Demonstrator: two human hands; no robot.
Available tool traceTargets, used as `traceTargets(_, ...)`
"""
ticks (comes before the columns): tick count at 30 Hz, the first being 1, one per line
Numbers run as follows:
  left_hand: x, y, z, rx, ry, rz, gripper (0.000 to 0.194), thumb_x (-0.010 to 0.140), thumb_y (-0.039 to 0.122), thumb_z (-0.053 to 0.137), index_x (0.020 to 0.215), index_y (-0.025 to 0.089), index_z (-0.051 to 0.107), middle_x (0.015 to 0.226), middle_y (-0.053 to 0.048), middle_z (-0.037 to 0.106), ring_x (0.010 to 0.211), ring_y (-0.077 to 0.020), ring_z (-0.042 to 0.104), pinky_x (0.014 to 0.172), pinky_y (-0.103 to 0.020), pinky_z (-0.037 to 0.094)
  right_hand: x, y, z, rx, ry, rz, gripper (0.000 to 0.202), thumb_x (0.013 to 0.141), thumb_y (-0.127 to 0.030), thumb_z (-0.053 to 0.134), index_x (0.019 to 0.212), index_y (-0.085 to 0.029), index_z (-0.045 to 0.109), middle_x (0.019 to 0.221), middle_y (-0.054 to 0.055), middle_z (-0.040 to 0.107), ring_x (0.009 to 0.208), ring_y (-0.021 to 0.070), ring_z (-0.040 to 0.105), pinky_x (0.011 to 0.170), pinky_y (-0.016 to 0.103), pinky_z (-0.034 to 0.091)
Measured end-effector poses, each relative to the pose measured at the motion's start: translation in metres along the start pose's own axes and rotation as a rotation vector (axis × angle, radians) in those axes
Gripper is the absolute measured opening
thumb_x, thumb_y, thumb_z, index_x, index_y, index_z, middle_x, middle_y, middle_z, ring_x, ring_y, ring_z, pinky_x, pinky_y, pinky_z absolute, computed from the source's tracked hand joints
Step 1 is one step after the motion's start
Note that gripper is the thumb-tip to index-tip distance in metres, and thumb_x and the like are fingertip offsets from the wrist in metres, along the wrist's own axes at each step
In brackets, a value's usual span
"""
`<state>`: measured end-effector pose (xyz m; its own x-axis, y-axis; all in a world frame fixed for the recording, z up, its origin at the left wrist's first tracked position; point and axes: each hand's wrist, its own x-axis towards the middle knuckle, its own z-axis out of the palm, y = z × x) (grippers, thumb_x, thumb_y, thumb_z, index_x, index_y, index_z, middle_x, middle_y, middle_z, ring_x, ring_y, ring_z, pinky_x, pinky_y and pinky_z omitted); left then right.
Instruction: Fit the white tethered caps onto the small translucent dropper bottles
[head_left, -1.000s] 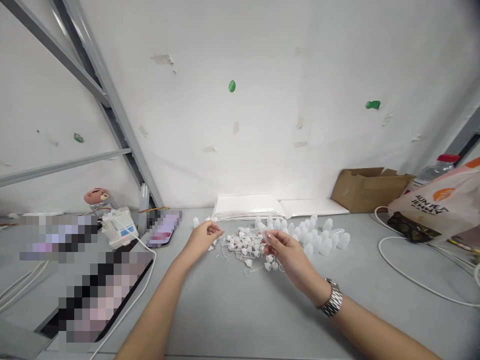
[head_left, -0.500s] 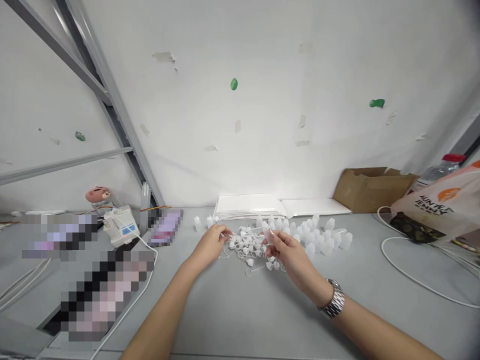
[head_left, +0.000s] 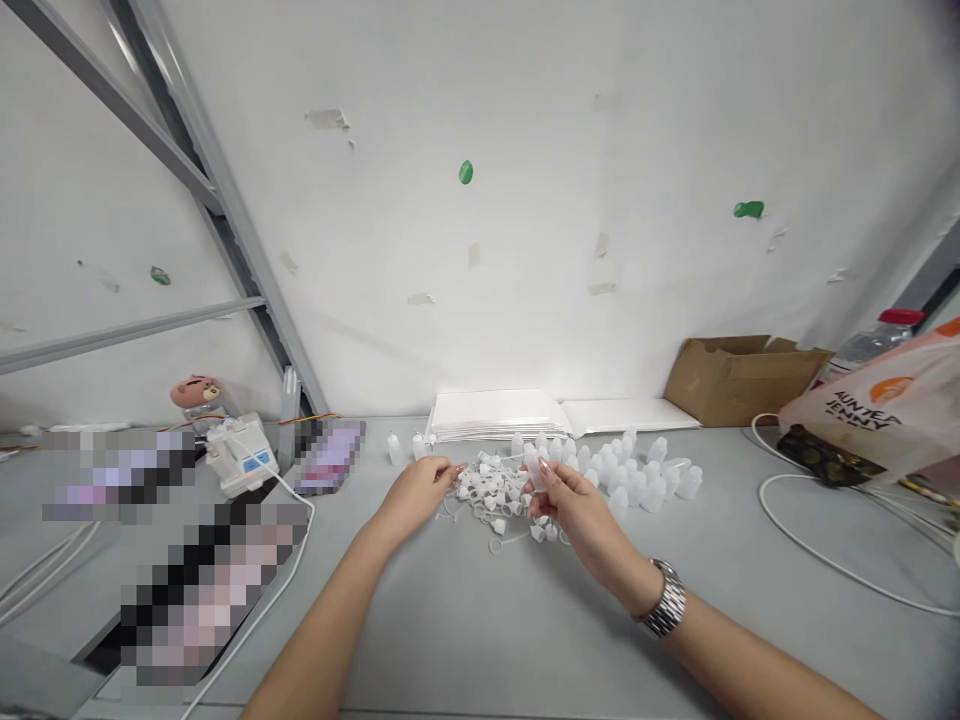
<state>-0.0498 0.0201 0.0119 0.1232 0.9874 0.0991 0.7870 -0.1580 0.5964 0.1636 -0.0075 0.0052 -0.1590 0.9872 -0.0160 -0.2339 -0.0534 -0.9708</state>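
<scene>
My right hand point(head_left: 574, 510) pinches a small translucent plastic bottle point(head_left: 535, 464) between thumb and fingers, holding it tilted above the right side of a pile of white caps point(head_left: 491, 490). Thin straps with ring ends hang from several of these caps. At the pile's left edge is my left hand point(head_left: 420, 497), its fingertips pressed together; anything between them is too small or hidden to name. More translucent bottles point(head_left: 634, 485) stand and lie in a cluster to the right of the caps. Behind my left hand, a few capped bottles point(head_left: 395, 448) stand upright.
White sheets point(head_left: 499, 415) lie stacked against the wall, with a brown cardboard box point(head_left: 742, 385) to their right. A plastic bag point(head_left: 877, 420) and white cables sit at the far right. On the left are a power strip point(head_left: 240, 455) and a blurred phone-like object point(head_left: 330, 457).
The fingers of my left hand have closed together at the edge of the caps. My right hand keeps the bottle in almost the same place, now a little more upright.
</scene>
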Motion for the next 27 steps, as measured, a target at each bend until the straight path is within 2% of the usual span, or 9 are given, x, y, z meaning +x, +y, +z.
traceTargets(3, 0.001, -0.001, 0.001, 0.02, 0.013, -0.007, 0.03, 0.077, 0.04, 0.041, 0.063, 0.019, 0.057, 0.067, -0.003, 0.062, 0.064, -0.0183, 0.052, 0.057, -0.026, 0.032, 0.0, -0.001, 0.001, 0.002, 0.004, 0.004, 0.043, 0.067, -0.06, 0.058, 0.073, -0.018, 0.053, 0.074, 0.003, 0.059, 0.054, 0.0116, 0.054, 0.059, 0.027, 0.043)
traceTargets(8, 0.002, -0.004, 0.002, 0.022, 0.091, 0.03, 0.023, 0.076, 0.037, 0.047, 0.078, 0.02, 0.062, 0.085, -0.005, 0.063, 0.078, -0.0205, 0.055, 0.067, -0.028, 0.037, -0.001, -0.002, 0.001, 0.012, 0.014, 0.01, 0.04, 0.068, -0.057, 0.06, 0.072, -0.017, 0.054, 0.073, 0.002, 0.059, 0.054, 0.011, 0.053, 0.059, 0.027, 0.043)
traceTargets(18, 0.003, -0.01, 0.006, 0.029, -0.057, 0.068, 0.019, 0.068, 0.031, 0.056, 0.081, 0.02, 0.064, 0.088, -0.007, 0.061, 0.085, -0.0233, 0.055, 0.073, -0.031, 0.04, -0.003, -0.005, 0.003, 0.014, 0.032, 0.016, 0.041, 0.064, -0.058, 0.062, 0.071, -0.018, 0.056, 0.071, 0.002, 0.058, 0.053, 0.0115, 0.052, 0.057, 0.028, 0.042)
traceTargets(27, 0.003, -0.016, 0.014, 0.075, -0.078, 0.106, 0.017, 0.067, 0.027, 0.057, 0.082, 0.02, 0.063, 0.085, -0.007, 0.056, 0.088, -0.0246, 0.052, 0.076, -0.033, 0.039, -0.003, -0.005, 0.003, 0.021, 0.016, 0.019, 0.041, 0.065, -0.057, 0.062, 0.071, -0.017, 0.055, 0.07, 0.002, 0.058, 0.053, 0.0113, 0.051, 0.055, 0.027, 0.04)
